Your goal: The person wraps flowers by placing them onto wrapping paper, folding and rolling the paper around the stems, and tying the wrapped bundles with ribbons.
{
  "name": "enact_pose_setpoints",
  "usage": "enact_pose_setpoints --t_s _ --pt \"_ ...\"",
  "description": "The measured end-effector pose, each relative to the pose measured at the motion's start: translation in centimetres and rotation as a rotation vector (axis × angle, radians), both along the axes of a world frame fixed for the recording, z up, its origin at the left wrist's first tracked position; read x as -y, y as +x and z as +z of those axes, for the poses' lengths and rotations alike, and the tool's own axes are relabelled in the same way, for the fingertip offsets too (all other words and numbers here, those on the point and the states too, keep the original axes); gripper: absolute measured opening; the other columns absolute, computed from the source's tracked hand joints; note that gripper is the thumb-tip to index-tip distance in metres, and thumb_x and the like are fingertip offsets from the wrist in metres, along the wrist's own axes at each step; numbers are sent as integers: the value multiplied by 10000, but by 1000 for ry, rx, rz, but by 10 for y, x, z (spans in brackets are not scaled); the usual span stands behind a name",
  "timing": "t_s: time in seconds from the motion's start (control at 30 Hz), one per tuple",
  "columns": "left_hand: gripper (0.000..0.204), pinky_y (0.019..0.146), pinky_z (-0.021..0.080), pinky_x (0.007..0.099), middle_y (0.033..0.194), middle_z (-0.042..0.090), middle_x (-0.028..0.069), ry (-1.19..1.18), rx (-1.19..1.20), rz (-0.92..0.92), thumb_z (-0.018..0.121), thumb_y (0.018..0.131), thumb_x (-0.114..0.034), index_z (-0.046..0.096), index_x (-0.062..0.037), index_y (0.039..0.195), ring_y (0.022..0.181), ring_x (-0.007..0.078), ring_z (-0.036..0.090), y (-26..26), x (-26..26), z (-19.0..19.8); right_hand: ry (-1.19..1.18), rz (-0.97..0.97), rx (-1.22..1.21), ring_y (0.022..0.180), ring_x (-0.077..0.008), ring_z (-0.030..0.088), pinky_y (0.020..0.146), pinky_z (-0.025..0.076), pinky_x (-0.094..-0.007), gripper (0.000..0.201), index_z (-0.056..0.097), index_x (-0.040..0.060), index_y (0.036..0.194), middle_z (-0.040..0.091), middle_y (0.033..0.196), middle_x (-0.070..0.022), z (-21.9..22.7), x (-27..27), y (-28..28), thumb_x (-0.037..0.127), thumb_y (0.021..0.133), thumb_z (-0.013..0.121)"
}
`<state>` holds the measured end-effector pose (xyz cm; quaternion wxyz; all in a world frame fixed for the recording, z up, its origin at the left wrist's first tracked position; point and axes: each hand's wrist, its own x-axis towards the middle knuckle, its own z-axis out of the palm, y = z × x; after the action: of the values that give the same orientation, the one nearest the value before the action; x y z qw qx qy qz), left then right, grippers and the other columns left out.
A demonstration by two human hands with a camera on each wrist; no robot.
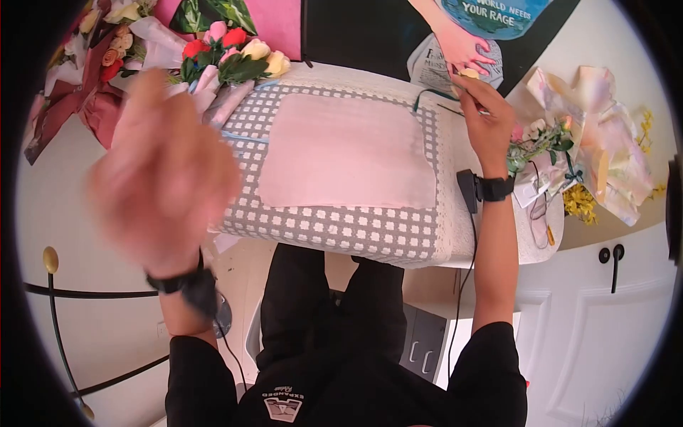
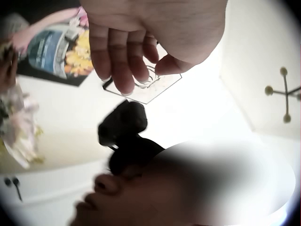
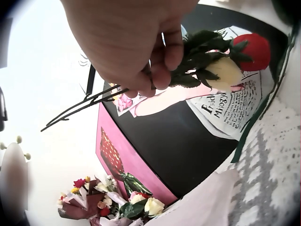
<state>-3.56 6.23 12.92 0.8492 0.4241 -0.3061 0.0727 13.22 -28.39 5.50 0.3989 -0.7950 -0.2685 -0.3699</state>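
Note:
My right hand [image 1: 491, 117] is over the back right of the table, pinching the thin dark stems [image 3: 77, 109] of artificial roses. In the right wrist view a red rose [image 3: 255, 51] and a cream rose [image 3: 225, 73] stick out beyond the fingers with their green leaves. The left hand [image 1: 167, 171] is raised close to the head camera at the left and blurred. Its fingers [image 2: 121, 61] are loosely bent in the left wrist view and hold nothing. A pink sheet [image 1: 348, 153] lies flat on the table between the hands.
Wrapped bouquets [image 1: 92, 107] and loose roses [image 1: 235, 57] fill the back left. More flowers [image 1: 541, 139] and wrapping paper [image 1: 605, 142] are at the right. Painted panels [image 1: 356, 35] stand behind the table [image 1: 455, 242]. A cable [image 1: 462, 299] hangs from the right wrist.

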Motion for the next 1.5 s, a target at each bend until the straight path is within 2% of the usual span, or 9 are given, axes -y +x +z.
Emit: enact_pose_setpoints --t_s 0.07,0.17,0.37,0.6,0.67,0.83,1.1,1.37,1.5 --pt "174 558 445 232 736 584 10 490 -33 540 547 965 -177 600 -39 872 576 99 558 40 -9 -25 -4 22 51 785 -102 655 636 492 -210 272 748 67 1038 728 979 -71 2 -4 -3 -72 830 641" --pt "286 628 491 265 814 658 58 1020 -167 681 693 883 -268 671 -11 1004 647 131 615 81 -20 -52 -23 63 97 820 -116 668 668 507 -221 321 745 73 1060 726 1010 -75 9 -12 -14 -100 816 632" --pt "508 694 513 335 873 690 118 1527 48 786 816 736 -370 694 5 1058 736 226 649 169 -46 -118 -161 157 146 890 -189 697 783 537 -255 346 740 54 1038 723 1022 -81 16 -22 -17 -133 771 625" --pt "358 629 485 305 780 670 74 1458 -130 441 818 738 -310 704 -8 893 684 167 612 222 -18 -125 -334 136 248 823 -198 691 695 555 -269 357 742 105 1011 726 1021 -38 28 -46 -34 -108 732 676" --pt "238 543 376 236 687 559 -50 1337 -251 226 795 798 -244 656 -52 782 641 44 487 223 1 -116 -406 141 284 776 -189 680 632 544 -269 349 744 136 973 726 1018 -7 30 -54 -38 -88 709 694" --pt "258 633 454 198 820 666 -23 1063 -305 24 686 897 -272 700 -21 959 728 42 589 215 31 -113 -443 184 283 763 -217 675 628 540 -303 301 740 140 939 721 1008 6 18 -73 -24 -32 693 712" --pt "244 677 508 214 869 695 12 983 -336 11 693 902 -198 687 12 1026 768 61 633 208 18 -130 -473 186 -148 838 -248 676 710 535 -326 337 721 114 1076 709 1024 -41 -30 -86 -8 76 742 740" --pt "225 621 495 221 839 688 5 1057 -215 96 704 887 -183 691 13 995 696 52 613 204 25 -138 -428 230 -744 606 -149 574 586 481 -290 342 701 77 1106 665 846 -73 -21 -79 -19 133 773 749" --pt "240 595 476 231 778 669 10 1023 -231 117 719 864 -223 693 8 921 663 67 598 205 27 -140 -348 302 -720 606 -129 553 581 470 -277 325 701 75 1109 663 838 -52 -29 -80 -15 148 794 739"
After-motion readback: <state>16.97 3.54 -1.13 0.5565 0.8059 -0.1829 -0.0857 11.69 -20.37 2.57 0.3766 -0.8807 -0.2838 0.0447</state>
